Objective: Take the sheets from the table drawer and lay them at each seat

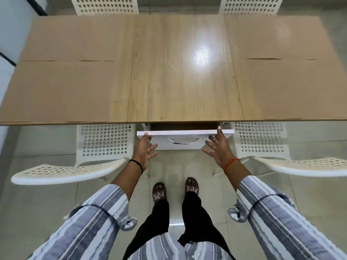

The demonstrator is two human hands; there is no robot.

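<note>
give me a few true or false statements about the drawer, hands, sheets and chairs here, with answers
1. The drawer is slightly open. True.
2. The left hand grips the drawer handle. False: it touches the drawer front's left end, fingers spread.
3. The right hand holds nothing. True.
4. Sheets already lie on the table. True.
5. The chairs are black. False: they are white with holes.

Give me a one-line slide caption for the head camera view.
Both hands, left and right, open on the white drawer front, four brown sheets already on the table.
</note>
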